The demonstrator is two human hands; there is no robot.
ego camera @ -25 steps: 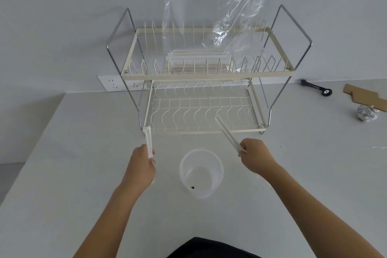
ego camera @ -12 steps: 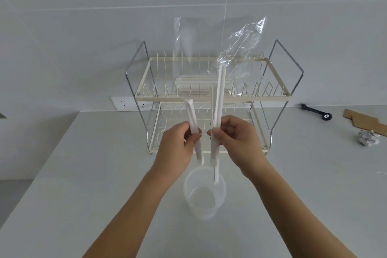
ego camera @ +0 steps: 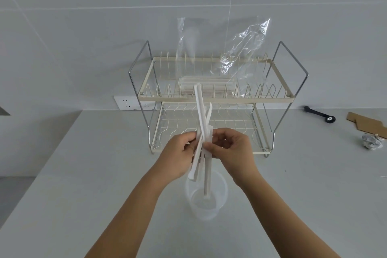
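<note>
- Judging the sticks (ego camera: 200, 111) by look: very light, thin and a little bendy. The paper sleeves seem smooth, so the sticks may slide past one another or fan out under a loose pinch.
- Grip point: best taken at mid-length, all together, with a firm but gentle pinch. A hard squeeze would likely crease the paper.
- Left hand (ego camera: 178, 157): fingers curled round the bundle, holding it.
- Right hand (ego camera: 232, 151): thumb and forefinger pinch the same bundle just beside the left fingers. The other fingers are loosely curled and hold nothing.
- Location: the sticks sit between the fingertips of both hands, roughly upright and crossed. The upper ends rise well above the fingers and the lower ends hang below them. The longest reaches down into the cup (ego camera: 222, 201).
- Appearance: white, long, narrow, flat wrappers. There are several, but the exact count cannot be told, and the contents are hidden.
- Cup: clear plastic, upright, directly beneath the fingers and apart from both hands.
- Beyond the fingers: a wire rack (ego camera: 217, 99) with a clear bag (ego camera: 245, 48) on its upper tier.
</note>
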